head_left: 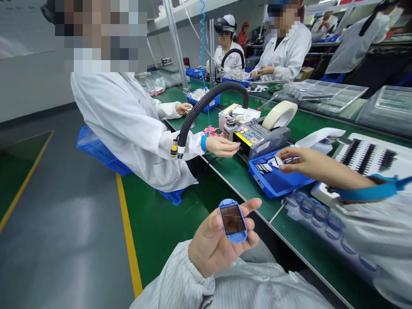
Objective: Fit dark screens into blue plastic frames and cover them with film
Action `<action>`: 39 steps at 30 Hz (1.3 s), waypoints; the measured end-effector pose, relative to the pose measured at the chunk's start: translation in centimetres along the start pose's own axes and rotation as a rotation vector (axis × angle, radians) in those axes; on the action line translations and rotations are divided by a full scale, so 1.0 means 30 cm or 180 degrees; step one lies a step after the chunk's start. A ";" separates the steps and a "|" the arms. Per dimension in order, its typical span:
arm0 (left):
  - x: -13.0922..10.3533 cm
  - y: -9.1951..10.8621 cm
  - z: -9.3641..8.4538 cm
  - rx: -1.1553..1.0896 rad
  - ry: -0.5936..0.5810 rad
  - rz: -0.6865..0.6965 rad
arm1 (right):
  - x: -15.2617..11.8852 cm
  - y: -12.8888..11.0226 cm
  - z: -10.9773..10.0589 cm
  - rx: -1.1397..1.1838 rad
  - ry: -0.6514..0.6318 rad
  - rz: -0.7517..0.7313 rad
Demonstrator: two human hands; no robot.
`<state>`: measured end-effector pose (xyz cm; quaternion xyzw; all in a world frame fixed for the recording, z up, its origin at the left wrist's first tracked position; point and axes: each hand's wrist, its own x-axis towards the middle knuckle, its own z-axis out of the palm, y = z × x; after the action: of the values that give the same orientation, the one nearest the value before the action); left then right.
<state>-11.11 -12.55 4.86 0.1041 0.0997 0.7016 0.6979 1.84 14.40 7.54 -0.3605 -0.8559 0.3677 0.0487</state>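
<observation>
My left hand (212,246) is closed on a blue frame with a dark rectangular screen (233,219), held up by its sides in front of my lap. The screen faces up towards me. Over the blue tray (273,189), my right hand (301,159) pinches a small white piece (277,161) between thumb and fingers. More flat white pieces (264,168) with dark edges lie inside this tray. A blue band is round my right wrist.
A tape dispenser (257,137) stands behind the tray, with a co-worker's hand (223,146) at its front. A black flexible hose (206,101) arches over the bench. A white tray of black parts (362,159) and clear plastic strips (318,212) are on the right.
</observation>
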 end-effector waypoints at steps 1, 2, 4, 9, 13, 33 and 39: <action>0.001 -0.002 0.000 0.0026 0.0012 -0.0020 | -0.034 -0.027 -0.007 0.0285 -0.0083 -0.0128; 0.002 -0.004 0.001 0.0043 0.0022 -0.0042 | -0.065 -0.053 -0.009 0.0563 -0.0155 -0.0228; 0.004 -0.008 0.001 0.0062 0.0064 -0.0078 | -0.116 -0.095 0.000 0.1008 -0.0269 -0.0348; 0.002 -0.010 -0.002 0.0077 0.0152 -0.0112 | -0.170 -0.150 0.058 0.2319 -0.0212 -0.0303; -0.002 -0.011 -0.006 0.0197 0.0194 -0.0047 | -0.208 -0.200 0.081 0.2019 0.0114 -0.0400; 0.010 -0.028 -0.028 0.0818 -0.0244 0.0022 | -0.376 -0.363 0.153 0.0027 0.0264 -0.1847; 0.032 -0.042 -0.028 0.0865 -0.0446 -0.0012 | -0.383 -0.350 0.168 0.0062 0.0463 -0.1676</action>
<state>-10.14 -11.59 3.71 0.2461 0.1451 0.6713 0.6839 2.43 -1.02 12.96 -0.1505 -0.9108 0.3237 0.2073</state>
